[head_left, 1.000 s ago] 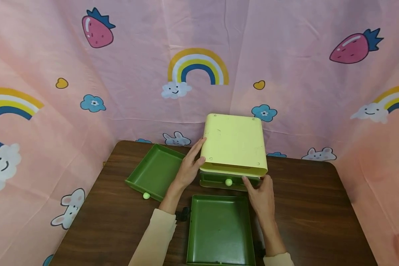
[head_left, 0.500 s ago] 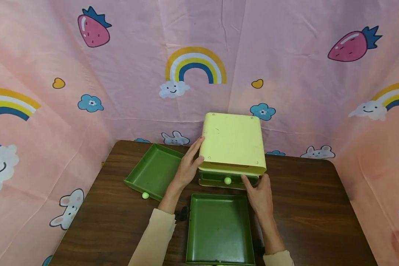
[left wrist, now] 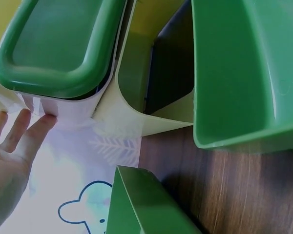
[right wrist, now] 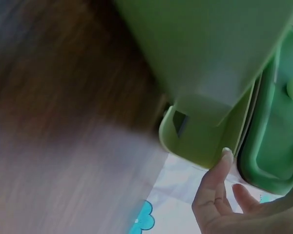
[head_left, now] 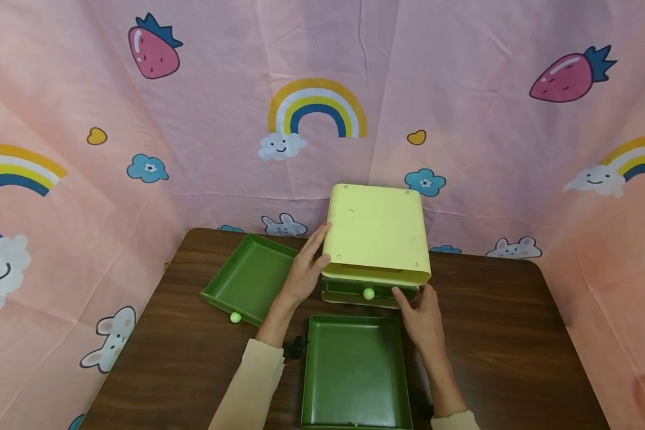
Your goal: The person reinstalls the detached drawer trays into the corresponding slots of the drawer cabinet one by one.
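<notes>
A pale yellow drawer cabinet [head_left: 376, 227] stands at the back of the wooden table. A green drawer [head_left: 344, 287] with a round light-green knob [head_left: 368, 294] sits in it; the wrist views show an open slot [left wrist: 136, 73] beside this drawer. My left hand [head_left: 301, 275] rests on the cabinet's left side, its straight fingers [left wrist: 36, 131] against the wall. At the front right corner is my right hand [head_left: 423, 319], thumb by the drawer front, other fingers along the right side. In front, between my arms, lies another green drawer [head_left: 355, 370].
A third green drawer [head_left: 252, 278] lies angled at the left, its knob toward me, partly behind my left arm. The brown wooden table [head_left: 510, 340] extends right of the cabinet. A pink patterned cloth [head_left: 322, 173] hangs close behind the table and at both sides.
The whole head view shifts slightly. My right thumb has moved a little lower at the drawer front; the cabinet and the loose drawers stay in place.
</notes>
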`<state>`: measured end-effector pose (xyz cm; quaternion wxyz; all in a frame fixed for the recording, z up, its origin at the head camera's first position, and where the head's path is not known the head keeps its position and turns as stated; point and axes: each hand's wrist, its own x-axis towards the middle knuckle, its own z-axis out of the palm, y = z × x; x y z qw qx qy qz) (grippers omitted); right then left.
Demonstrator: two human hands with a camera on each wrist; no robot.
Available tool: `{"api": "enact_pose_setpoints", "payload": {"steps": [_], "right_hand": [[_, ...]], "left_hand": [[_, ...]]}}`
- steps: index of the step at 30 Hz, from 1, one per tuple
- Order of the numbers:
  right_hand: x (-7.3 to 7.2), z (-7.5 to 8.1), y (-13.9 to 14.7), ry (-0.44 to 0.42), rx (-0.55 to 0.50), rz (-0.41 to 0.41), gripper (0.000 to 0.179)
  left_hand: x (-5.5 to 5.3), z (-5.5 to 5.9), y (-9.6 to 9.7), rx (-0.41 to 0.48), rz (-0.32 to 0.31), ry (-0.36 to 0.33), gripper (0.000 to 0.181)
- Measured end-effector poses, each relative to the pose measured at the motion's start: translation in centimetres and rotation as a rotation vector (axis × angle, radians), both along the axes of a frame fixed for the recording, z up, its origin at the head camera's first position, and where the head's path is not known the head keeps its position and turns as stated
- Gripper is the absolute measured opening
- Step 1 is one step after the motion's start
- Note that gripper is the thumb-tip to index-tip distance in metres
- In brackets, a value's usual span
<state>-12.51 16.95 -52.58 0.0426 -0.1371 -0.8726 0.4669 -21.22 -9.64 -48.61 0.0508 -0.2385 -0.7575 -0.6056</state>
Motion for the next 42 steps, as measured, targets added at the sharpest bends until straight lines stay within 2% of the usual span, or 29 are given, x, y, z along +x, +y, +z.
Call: {"api": "enact_pose_setpoints", "payload": {"steps": [4, 11, 16, 21, 32, 42], "right_hand": [[0.4, -0.2, 0.5, -0.023, -0.025, 0.032, 0.082], [0.8, -0.6, 0.8, -0.017, -0.038, 0.064, 0.086], [1.1, -0.8, 0.9, 0.006, -0.052, 0.076, 0.088], [1.5, -1.1, 1.4, 0.01, -0.071, 0.099, 0.091], [3.6, -2.4, 2.8, -0.002, 0.002, 0.125, 0.093], [4.2, -2.7, 2.8, -0.01, 0.007, 0.136, 0.091]], "left_hand": [[-0.5, -0.8, 0.2, -0.021, 0.012, -0.001, 0.078], [-0.4, -0.7, 0.1, -0.039, 0.041, 0.012, 0.083], [-0.3, -0.7, 0.0, -0.028, 0.032, 0.006, 0.085], [-0.4, -0.8, 0.1, -0.042, 0.053, 0.01, 0.082], [-0.5, -1.1, 0.2, -0.042, 0.049, 0.01, 0.081], [-0.5, -1.1, 0.1, -0.054, 0.056, 0.02, 0.081]]}}
